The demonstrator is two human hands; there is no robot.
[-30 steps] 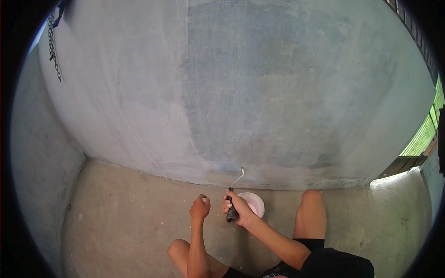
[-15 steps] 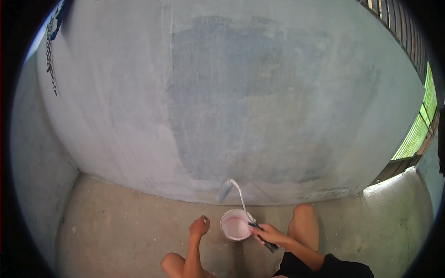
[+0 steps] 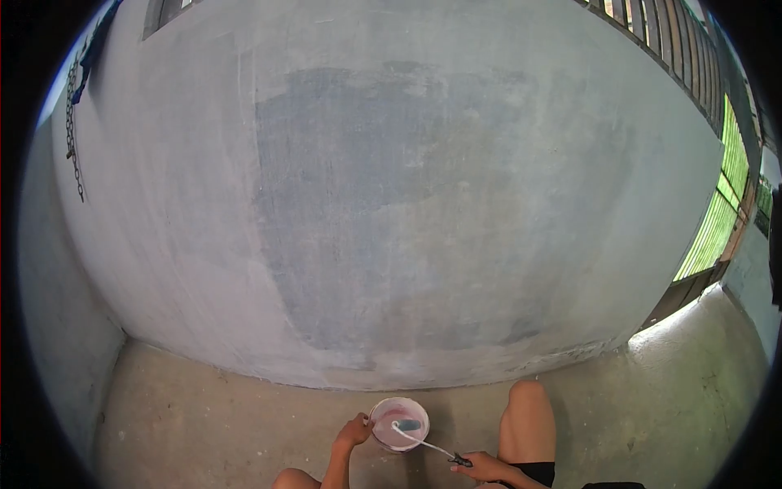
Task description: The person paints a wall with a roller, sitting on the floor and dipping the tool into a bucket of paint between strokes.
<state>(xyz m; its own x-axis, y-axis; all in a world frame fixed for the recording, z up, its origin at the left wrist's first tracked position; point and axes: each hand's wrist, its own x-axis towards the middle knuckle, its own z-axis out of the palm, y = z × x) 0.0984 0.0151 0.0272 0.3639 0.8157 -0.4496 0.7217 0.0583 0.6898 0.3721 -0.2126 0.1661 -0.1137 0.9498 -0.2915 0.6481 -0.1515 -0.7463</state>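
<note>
My right hand (image 3: 486, 467) is wrapped round the black handle of a paint roller (image 3: 410, 425). The roller's pale bent wire frame reaches left over the rim of a small bucket (image 3: 421, 409), and its grey-blue sleeve lies down inside. Pinkish-white paint (image 3: 386, 427) shows in the bucket around the sleeve. On the left side of the bucket, my left hand (image 3: 353, 429) has its fingers closed at the rim, holding it. The bucket stands upright on the floor between my bent knees.
A grey wall (image 3: 383, 204) with a darker patch in its middle rises ahead of the concrete floor (image 3: 220, 416). A chain (image 3: 75, 155) hangs at the upper left. Wooden slats (image 3: 676, 49) and a bright green opening (image 3: 717, 216) are on the right.
The roller has come down from in front of the wall into the bucket. My left hand has moved from beside the bucket to its rim. The view has tilted up and shifted right.
</note>
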